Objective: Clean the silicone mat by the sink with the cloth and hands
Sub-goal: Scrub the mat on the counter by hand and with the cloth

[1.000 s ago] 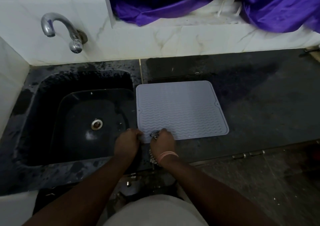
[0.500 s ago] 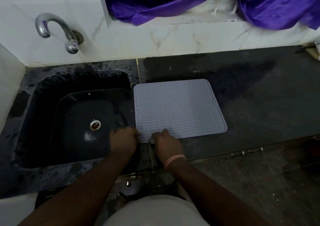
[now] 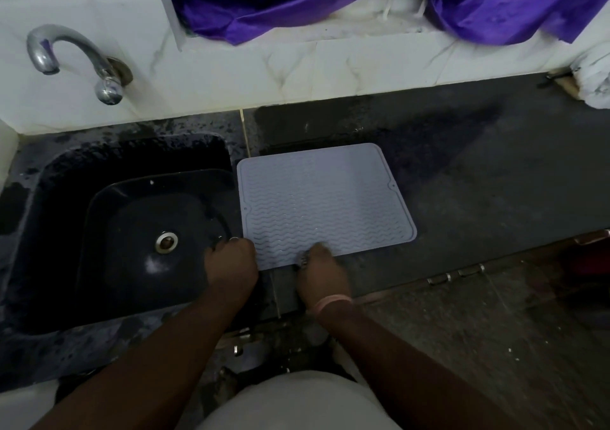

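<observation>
A tap (image 3: 74,58) juts from the white wall above the dark sink (image 3: 132,231) at the left, and the left hand (image 3: 231,264) sits at the sink's right rim with its fingers curled at the mat's near left corner. The grey mat (image 3: 325,201) lies flat on the dark tabletop (image 3: 495,182) just beside the sink. The right hand (image 3: 321,272) rests on the mat's near edge, fingers bunched round a small dark cloth (image 3: 303,260), and purple fabric (image 3: 478,0) hangs above at the right.

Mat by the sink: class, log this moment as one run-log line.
left hand: grips mat near-left corner | right hand: holds cloth on mat's near edge | mat: flat beside sink
</observation>
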`<state>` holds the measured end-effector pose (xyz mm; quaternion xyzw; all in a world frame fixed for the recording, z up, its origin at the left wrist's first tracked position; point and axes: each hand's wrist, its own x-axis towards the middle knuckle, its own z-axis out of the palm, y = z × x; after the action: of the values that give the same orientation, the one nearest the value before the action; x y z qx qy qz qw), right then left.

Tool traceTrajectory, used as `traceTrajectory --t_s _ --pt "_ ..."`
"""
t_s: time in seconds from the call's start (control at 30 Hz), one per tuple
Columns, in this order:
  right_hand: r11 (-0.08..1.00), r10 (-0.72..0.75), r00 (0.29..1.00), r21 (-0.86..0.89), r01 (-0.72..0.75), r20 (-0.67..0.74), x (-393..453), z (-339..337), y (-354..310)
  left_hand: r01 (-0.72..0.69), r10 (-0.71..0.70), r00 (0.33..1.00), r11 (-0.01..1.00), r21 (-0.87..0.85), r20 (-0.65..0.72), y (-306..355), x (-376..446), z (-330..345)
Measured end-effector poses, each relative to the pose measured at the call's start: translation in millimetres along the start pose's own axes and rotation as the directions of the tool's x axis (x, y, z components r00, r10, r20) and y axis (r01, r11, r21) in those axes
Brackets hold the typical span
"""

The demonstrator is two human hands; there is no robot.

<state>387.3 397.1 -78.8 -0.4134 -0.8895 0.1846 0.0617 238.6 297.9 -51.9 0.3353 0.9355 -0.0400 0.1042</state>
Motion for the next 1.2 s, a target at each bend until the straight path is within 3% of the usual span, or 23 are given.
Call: traceTrajectory --t_s 0.1,0.23,0.33,0.43,0.57,0.67,0.8,0.87,1.0,1.1,1.2 --pt "0.991 -0.127 0.980 -0.033 0.133 0.154 -6 6 -30 0.002 -0.002 1.000 1.000 0.021 -0.003 4 2 -2" --pt "0.982 -0.152 0.983 -0.098 0.163 0.107 4 -7 -4 -0.002 0.002 1.000 0.999 0.040 0.008 3 4 -2" --pt "0.996 0.042 0.998 -0.079 -0.039 0.043 16 -29 48 -0.002 0.002 1.000 1.000 0.030 0.025 5 6 -4" --pt "0.959 0.276 0.961 -0.061 -0.277 -0.032 30 -53 99 0.003 -0.003 1.000 0.999 0.035 0.025 7 4 -6" --pt "0.924 0.381 0.924 0.001 -0.382 -0.034 43 -61 99 0.004 -0.005 0.999 0.999 0.033 0.035 8 6 -8" --pt "0.959 0.283 0.959 -0.011 -0.283 0.001 36 -40 54 0.004 -0.006 0.999 0.999 0.034 0.033 9 7 -9" --pt "0.999 -0.012 0.984 0.051 0.003 0.177 11 -7 -18 0.015 -0.014 0.999 1.000 -0.010 0.037 12 8 -9" --pt "0.995 -0.041 0.981 0.100 0.022 0.189 10 -7 -22 0.030 -0.029 0.999 0.999 -0.015 0.026 16 4 -11" --pt "0.962 0.161 0.981 0.204 -0.179 0.106 31 -28 35 0.043 -0.045 0.998 0.998 0.049 0.037 23 0 -14" --pt "0.879 0.406 0.914 0.278 -0.388 -0.011 46 -55 102 0.018 -0.022 0.998 0.996 0.087 0.052 24 1 -16" --pt "0.838 0.516 0.854 0.251 -0.485 -0.073 57 -69 137 0.009 -0.018 0.997 0.993 0.114 0.077 27 1 -20"
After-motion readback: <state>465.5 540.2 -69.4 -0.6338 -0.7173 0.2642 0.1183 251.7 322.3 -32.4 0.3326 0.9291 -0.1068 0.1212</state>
